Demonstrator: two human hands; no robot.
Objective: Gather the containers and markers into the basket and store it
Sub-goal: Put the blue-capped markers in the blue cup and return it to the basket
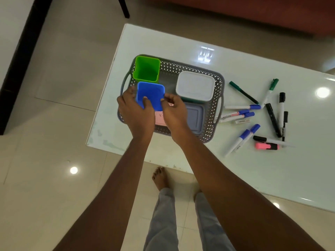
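Grip is shared: left hand and right hand both pinch the blue square plastic cup over the grey perforated plastic basket near the bench's left end. Loose markers lie scattered beyond the basket's right handle, nearer the right hand.

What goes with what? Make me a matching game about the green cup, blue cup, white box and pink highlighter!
1 green cup
2 blue cup
3 white box
4 pink highlighter

A lying on the table
B held by left hand and right hand
C far left corner of the basket
D in the basket, lid on

Pairs: 1-C, 2-B, 3-D, 4-A
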